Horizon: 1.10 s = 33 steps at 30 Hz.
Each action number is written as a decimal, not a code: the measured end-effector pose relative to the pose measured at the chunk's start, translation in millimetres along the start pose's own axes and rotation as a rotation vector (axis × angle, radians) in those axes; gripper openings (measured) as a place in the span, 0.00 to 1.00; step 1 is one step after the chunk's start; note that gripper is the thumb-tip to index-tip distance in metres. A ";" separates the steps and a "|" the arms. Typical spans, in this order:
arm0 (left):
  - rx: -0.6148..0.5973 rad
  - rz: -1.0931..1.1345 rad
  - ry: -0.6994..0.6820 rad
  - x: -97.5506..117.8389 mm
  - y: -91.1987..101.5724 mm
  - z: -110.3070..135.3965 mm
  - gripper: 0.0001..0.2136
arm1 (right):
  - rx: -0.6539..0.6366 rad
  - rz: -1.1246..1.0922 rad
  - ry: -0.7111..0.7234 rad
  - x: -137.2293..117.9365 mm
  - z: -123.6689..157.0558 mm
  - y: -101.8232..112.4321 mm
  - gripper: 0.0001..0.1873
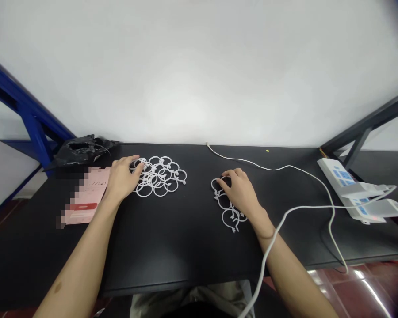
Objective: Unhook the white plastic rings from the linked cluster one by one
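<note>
My left hand (124, 176) is at the left edge of a pile of thin white rings (161, 174) with small clasp ends. Its thumb and forefinger are bent around one of the outer rings; the other fingers are partly hidden. Further right, my right hand (240, 190) has its thumb and forefinger closed on a white ring (215, 185) at the top of a smaller group. Other rings (230, 217) of that group lie below and partly under the palm. All these rings are on the black table (172, 247).
A phone with a pink timer screen (86, 196) lies left of my left forearm, near a crumpled black plastic bag (81, 148). At right is a white power strip (348, 187) with plugged-in chargers. A white cable (298, 207) passes over my right forearm. A white wall (192, 79) stands behind.
</note>
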<state>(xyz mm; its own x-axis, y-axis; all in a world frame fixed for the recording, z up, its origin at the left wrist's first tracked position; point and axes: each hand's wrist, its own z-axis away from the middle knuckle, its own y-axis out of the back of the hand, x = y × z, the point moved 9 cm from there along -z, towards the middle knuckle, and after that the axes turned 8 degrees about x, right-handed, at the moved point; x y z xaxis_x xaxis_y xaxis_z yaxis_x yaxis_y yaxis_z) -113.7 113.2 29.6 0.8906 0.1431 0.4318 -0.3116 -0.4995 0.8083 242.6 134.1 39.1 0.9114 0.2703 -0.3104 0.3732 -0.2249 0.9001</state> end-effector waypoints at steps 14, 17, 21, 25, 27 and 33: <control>0.023 0.030 0.081 -6.7 5.9 -0.2 0.18 | 0.066 -0.139 0.006 -0.9 -0.8 0.7 0.12; 0.047 0.027 0.086 -5.5 9.5 -1.4 0.18 | 0.068 -0.199 0.001 2.2 -2.8 -0.9 0.10; 0.111 0.042 0.093 -0.8 20.0 -1.6 0.18 | 0.073 -0.255 0.000 3.8 -5.5 0.3 0.07; 0.136 0.066 0.104 3.0 26.9 1.5 0.17 | 0.104 -0.302 -0.004 1.4 -6.8 7.9 0.07; 0.130 0.069 0.103 3.3 27.3 2.8 0.16 | 0.138 -0.334 -0.010 0.0 -7.2 13.7 0.06; 0.118 0.050 0.113 -2.9 25.1 3.2 0.16 | 0.247 -0.379 -0.023 -4.2 -7.4 29.7 0.08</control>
<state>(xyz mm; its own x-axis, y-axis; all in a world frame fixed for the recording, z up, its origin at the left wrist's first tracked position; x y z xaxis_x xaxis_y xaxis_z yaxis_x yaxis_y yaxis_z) -123.0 97.6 47.4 0.8296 0.2076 0.5183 -0.3079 -0.6044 0.7348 248.5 133.1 69.4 0.7046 0.3567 -0.6134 0.7093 -0.3313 0.6222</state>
